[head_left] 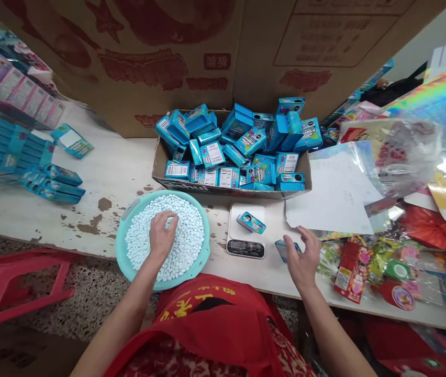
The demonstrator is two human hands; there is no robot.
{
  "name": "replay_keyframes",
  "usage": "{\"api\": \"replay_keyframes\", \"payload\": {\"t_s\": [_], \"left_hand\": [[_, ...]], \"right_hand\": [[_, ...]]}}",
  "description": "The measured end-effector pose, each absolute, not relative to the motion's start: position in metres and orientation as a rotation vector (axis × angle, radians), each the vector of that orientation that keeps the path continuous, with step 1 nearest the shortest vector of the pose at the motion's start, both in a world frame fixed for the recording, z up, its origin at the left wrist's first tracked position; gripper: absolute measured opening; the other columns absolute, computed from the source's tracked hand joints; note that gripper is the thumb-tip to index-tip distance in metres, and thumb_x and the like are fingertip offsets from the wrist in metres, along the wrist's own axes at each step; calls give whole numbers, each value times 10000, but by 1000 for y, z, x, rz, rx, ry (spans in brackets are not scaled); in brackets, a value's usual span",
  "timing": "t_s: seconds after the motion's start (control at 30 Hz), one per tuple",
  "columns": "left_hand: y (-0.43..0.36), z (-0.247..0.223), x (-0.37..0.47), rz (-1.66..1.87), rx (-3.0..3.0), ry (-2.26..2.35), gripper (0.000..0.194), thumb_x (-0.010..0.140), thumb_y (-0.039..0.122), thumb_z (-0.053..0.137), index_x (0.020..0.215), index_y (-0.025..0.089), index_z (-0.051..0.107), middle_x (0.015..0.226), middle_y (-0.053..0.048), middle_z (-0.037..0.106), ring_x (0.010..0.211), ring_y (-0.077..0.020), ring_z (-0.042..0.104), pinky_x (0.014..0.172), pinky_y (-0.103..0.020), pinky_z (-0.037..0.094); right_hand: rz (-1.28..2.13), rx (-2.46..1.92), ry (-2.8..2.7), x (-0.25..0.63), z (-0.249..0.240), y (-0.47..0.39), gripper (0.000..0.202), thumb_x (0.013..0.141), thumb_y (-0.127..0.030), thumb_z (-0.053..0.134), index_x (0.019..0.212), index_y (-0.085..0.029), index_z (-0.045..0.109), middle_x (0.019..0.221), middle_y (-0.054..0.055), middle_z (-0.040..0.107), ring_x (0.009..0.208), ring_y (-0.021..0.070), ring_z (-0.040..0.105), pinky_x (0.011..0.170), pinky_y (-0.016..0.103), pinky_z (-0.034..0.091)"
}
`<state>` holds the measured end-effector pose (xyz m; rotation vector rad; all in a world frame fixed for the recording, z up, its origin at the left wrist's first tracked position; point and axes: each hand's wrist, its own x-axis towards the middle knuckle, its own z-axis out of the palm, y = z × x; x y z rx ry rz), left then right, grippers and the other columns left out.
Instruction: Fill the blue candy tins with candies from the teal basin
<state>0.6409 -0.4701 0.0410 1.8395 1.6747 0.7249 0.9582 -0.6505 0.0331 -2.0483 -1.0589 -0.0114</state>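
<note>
My left hand point(162, 235) is over a turquoise plastic basin point(121, 250) full of small white candies point(189, 225). Its thumb and fingertips are curled together; whatever they pinch is too small to make out. Beside the basin, a small blue candy tin point(252, 222) with a round dark opening rests tilted on a white digital scale point(234, 217). My right hand point(304, 259) hovers at the right of the scale, fingers apart. A flat blue piece point(281, 250), perhaps a tin lid, lies partly behind its thumb on the table.
Behind the scale, an open carton point(219, 190) is heaped with blue tins point(250, 140). A large cardboard box point(246, 52) stands at the back. Stacked blue packs point(11, 146) are at left, papers point(333, 193) and candy bags point(388, 262) at right. A red stool point(19, 285) sits below the table.
</note>
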Motion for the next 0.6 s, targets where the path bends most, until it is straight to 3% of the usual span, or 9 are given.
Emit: {"api": "replay_keyframes", "payload": {"t_s": [0.37, 0.47, 0.53, 0.6], "left_hand": [[-459, 58, 730, 682, 2264, 1151, 171, 869, 275, 507, 971, 196, 618, 1061, -68, 612, 1046, -200, 531, 944, -363, 409], [-462, 62, 766, 461, 2391, 838, 344, 842, 346, 565, 1153, 202, 547, 1215, -88, 548, 1161, -227, 461, 978, -393, 391], [-468, 58, 789, 262, 2488, 615, 551, 779, 389, 646, 1272, 233, 457, 1377, -102, 424, 1279, -274, 350, 999, -441, 368], [-475, 49, 807, 58, 2564, 449, 663, 733, 335, 701, 1319, 268, 399, 1454, -104, 326, 1337, -311, 264, 990, -473, 361]], "right_hand": [[-94, -2214, -992, 973, 11, -700, 475, 855, -576, 494, 1017, -142, 598, 1042, 154, 602, 1023, 291, 521, 924, 480, 349], [-91, -2237, -996, 970, 3, -711, 561, 824, -623, 505, 1077, -127, 568, 1062, 167, 583, 1047, 308, 502, 932, 496, 341], [-83, -2264, -978, 966, -5, -718, 644, 773, -656, 551, 1131, -121, 534, 1073, 170, 568, 1050, 320, 497, 927, 509, 345], [-66, -2295, -943, 962, -11, -724, 718, 723, -674, 597, 1171, -121, 503, 1080, 168, 556, 1049, 332, 500, 921, 527, 348]]}}
